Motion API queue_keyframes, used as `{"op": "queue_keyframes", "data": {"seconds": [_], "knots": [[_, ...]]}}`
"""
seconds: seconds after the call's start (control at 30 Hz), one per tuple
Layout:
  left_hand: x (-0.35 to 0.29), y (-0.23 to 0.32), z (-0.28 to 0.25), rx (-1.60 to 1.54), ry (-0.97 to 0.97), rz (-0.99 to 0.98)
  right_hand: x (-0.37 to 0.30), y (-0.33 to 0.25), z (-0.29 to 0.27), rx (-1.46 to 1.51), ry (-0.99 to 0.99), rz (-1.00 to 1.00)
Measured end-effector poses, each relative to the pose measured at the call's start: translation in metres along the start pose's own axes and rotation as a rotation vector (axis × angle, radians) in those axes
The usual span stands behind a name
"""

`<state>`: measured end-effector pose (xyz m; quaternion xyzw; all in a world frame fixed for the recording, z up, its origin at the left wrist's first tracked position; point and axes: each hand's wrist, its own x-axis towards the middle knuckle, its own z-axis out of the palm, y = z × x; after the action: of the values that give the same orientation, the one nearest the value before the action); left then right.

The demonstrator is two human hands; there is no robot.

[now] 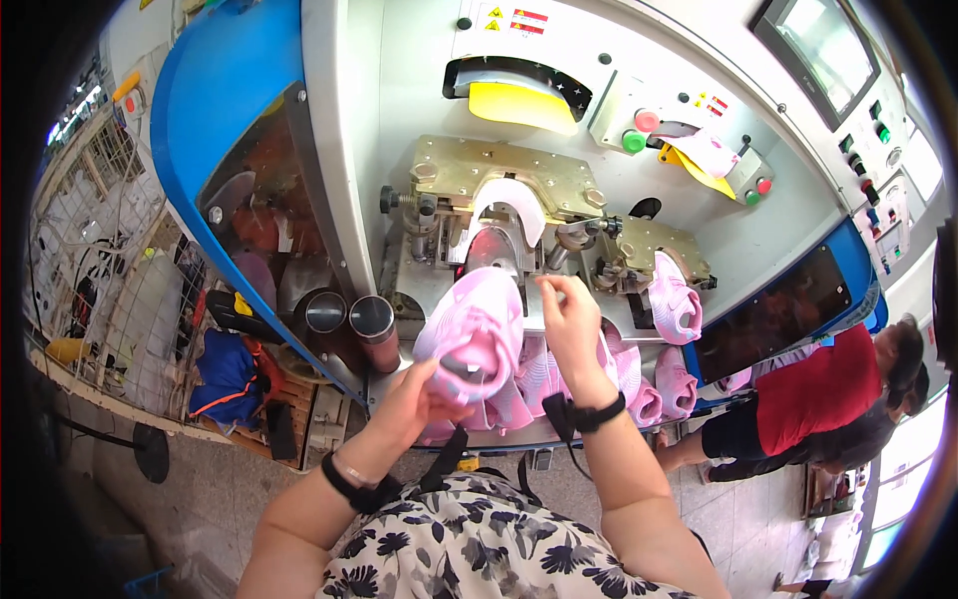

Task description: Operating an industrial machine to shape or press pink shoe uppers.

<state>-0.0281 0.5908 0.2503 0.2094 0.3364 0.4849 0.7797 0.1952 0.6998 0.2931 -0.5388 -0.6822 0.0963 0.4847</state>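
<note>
My left hand [424, 401] grips a pink shoe upper [477, 317] by its near left side, the opening facing up toward me. The upper is held at the front of a machine station with a metal clamp plate [439, 160] and a curved white pad [511, 200] on its mould. To the right of the upper, my right hand [576, 321] is raised with fingers drawn together, apart from the shoe. Whether anything sits between those fingertips is too small to tell. More pink shoe uppers [539, 374] stand in a row along the machine's front edge, partly behind my hands.
A second clamp station [659, 250] on the right has a pink upper [676, 299] on it. A dark-topped cylinder [374, 329] stands left of the first station. Green and red buttons [635, 140] sit on the back panel. Two people [813, 399] are at the far right.
</note>
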Motion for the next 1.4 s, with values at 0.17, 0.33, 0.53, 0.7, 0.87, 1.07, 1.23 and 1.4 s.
{"op": "queue_keyframes", "data": {"seconds": [0.17,0.33,0.53,0.7,0.87,1.07,1.23,1.4], "knots": [[-0.053,-0.001,-0.023,0.124,0.001,-0.005,0.041,0.025,0.064,-0.319,-0.124,0.137],[-0.074,0.0,-0.029,0.146,0.097,0.055,0.053,0.02,0.098,-0.38,-0.124,0.319],[-0.087,-0.003,-0.037,0.124,0.122,0.062,0.042,0.012,0.11,-0.185,0.117,0.402],[-0.087,-0.003,-0.04,0.123,0.108,0.074,0.02,-0.001,0.1,-0.167,0.13,0.058],[-0.086,-0.003,-0.038,0.129,0.117,0.067,0.021,-0.022,0.083,0.126,0.137,0.004],[-0.08,-0.006,-0.036,0.111,0.116,0.069,0.036,-0.026,0.063,0.103,0.084,-0.054],[-0.074,-0.01,-0.034,0.157,0.081,0.043,0.06,-0.003,0.096,-0.296,-0.087,-0.123],[-0.076,-0.015,-0.031,0.157,0.072,0.043,0.068,0.01,0.119,-0.451,-0.2,-0.136]]}}
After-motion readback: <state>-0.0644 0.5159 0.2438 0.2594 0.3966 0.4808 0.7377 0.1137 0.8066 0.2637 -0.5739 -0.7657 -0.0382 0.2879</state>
